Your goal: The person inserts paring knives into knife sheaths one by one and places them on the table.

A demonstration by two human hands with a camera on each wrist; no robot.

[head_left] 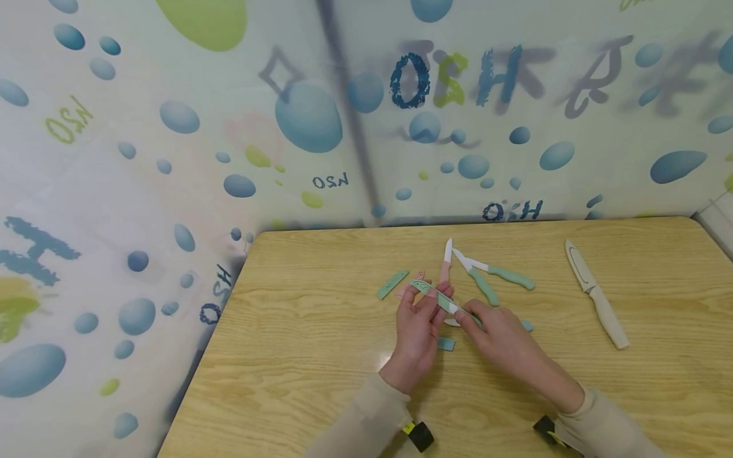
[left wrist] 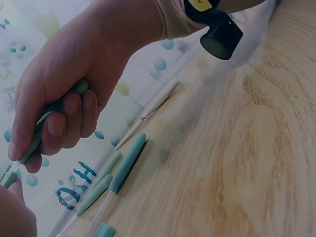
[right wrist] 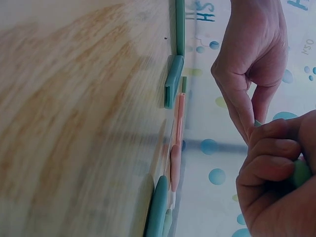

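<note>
A green-handled knife (head_left: 473, 317) is gripped by its handle in my right hand (head_left: 509, 343), fingers wrapped around it. My left hand (head_left: 417, 337) pinches a green blade sheath (head_left: 422, 286) between thumb and fingers. The knife's white blade lies partly inside that sheath, with a short stretch showing near the handle. In the left wrist view, the green handle (left wrist: 79, 88) sticks out behind the right fist. Under the hands lie a blue knife (head_left: 527, 326), partly hidden, and a blue sheath (head_left: 446, 344).
Beyond the hands lie a pink knife (head_left: 445, 270), a partly covered pink sheath (head_left: 420, 275), another green sheath (head_left: 392, 285) and two green knives (head_left: 485, 289) (head_left: 512, 278) with white blades. A larger beige knife (head_left: 607, 315) rests at right on the wooden table (head_left: 275, 356). A patterned curtain hangs behind.
</note>
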